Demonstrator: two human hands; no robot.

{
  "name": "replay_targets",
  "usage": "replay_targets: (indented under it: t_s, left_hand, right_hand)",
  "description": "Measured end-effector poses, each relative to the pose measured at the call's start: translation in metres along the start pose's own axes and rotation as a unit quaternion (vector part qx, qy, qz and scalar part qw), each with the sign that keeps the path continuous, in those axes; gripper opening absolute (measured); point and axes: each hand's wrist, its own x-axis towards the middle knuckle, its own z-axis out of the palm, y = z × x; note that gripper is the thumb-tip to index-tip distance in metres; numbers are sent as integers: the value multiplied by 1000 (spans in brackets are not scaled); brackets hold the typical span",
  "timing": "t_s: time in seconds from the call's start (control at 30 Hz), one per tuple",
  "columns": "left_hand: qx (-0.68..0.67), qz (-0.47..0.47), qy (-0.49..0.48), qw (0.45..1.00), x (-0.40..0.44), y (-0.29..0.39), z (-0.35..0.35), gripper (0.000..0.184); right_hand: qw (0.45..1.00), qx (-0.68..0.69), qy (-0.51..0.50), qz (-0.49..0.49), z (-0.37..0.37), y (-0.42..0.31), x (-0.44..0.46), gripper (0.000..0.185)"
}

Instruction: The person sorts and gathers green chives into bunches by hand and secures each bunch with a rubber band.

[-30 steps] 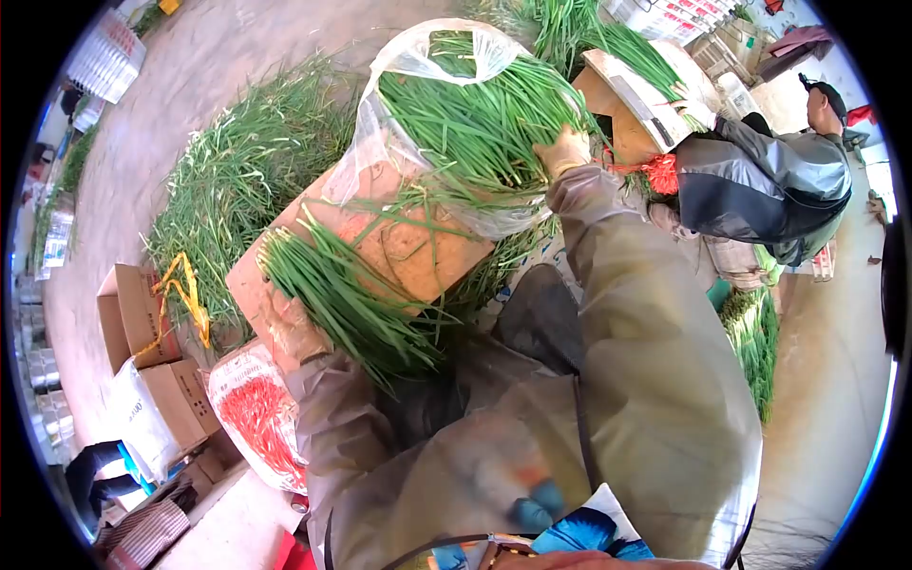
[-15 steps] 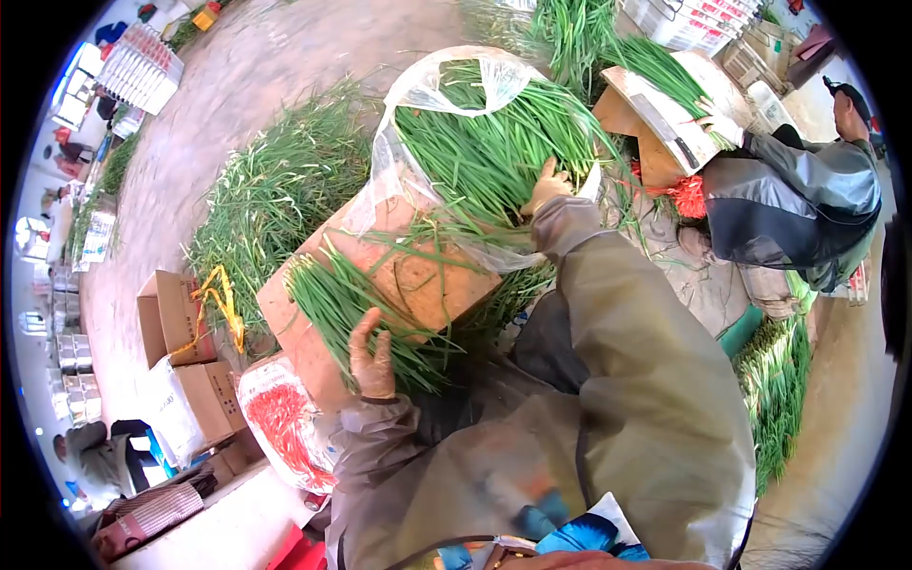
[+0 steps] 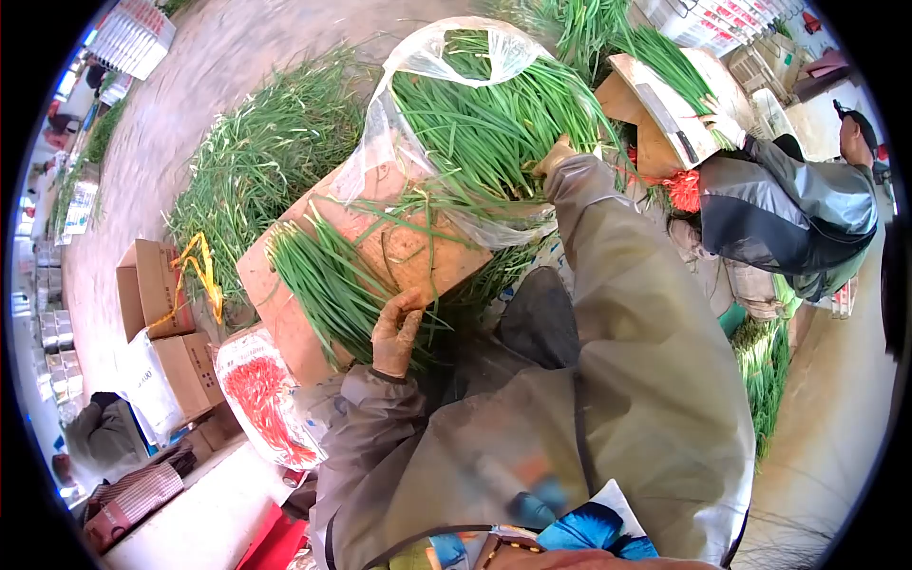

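A bundle of long green stalks (image 3: 328,275) lies on a brown board (image 3: 413,247), its pale ends toward the upper left. My left hand (image 3: 395,332), gloved, is over the leafy end of this bundle with its fingers curled; whether it grips any leaves is unclear. A larger heap of green stalks (image 3: 499,114) rests in a clear plastic bag (image 3: 413,52) at the board's far right side. At the near right edge of that heap is my right hand (image 3: 556,157), also gloved, its fingers partly hidden among the stalks and by the sleeve.
Loose greens (image 3: 256,161) are heaped on the floor beyond the board. Cardboard boxes (image 3: 185,370) and a sack with red ties (image 3: 261,399) stand at left. Another person (image 3: 788,209) works at right beside a board (image 3: 665,114) with stalks. More greens (image 3: 760,370) lie below that person.
My left hand has moved from the bundle's lower left side, opened and lifted, then shifted right to its leafy end. My right hand stays by the bagged heap, its fingers now less visible.
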Motion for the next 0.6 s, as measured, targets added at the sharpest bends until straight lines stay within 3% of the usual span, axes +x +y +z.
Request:
replay_targets:
  t_s: [0.03, 0.07, 0.1, 0.13, 0.23, 0.27, 0.37, 0.43, 0.5, 0.57, 0.6]
  left_hand:
    - [0, -12, -3, 1000, 1, 2, 3, 33]
    - [-2, -13, -1, 1000, 1, 4, 5, 33]
    - [8, -2, 7, 1000, 2, 5, 8, 31]
    - [16, 8, 14, 1000, 4, 4, 11, 28]
    - [67, 13, 21, 997, 16, 4, 14, 28]
    - [169, 40, 11, 985, 26, 4, 14, 28]
    - [185, 101, -31, 977, 67, 35, 49, 29]
    - [128, 167, -54, 976, 97, 41, 80, 29]
    - [267, 170, -96, 944, 131, 43, 111, 30]
    - [413, 176, -126, 884, 166, 10, 151, 41]
    - [466, 69, -188, 862, 175, 25, 165, 45]
  right_hand:
    - [1000, -3, 0, 0, -3, 4, -13, 67]
    - [958, 263, 106, 36, -4, 16, -29, 71]
    - [836, 505, 203, 69, -9, 23, -52, 76]
    - [800, 507, 317, 58, -13, 18, -73, 79]
    - [671, 634, 341, -175, -3, 17, -103, 70]
    - [686, 636, 313, -163, 1, 16, -103, 70]
    - [753, 596, 265, -87, 19, 17, -58, 74]
    - [755, 595, 253, -111, 29, 26, -31, 75]
    - [694, 661, 245, -148, 37, 29, -14, 74]
    - [680, 672, 248, -157, 40, 27, -20, 72]
    - [656, 694, 241, -173, 39, 26, -26, 71]
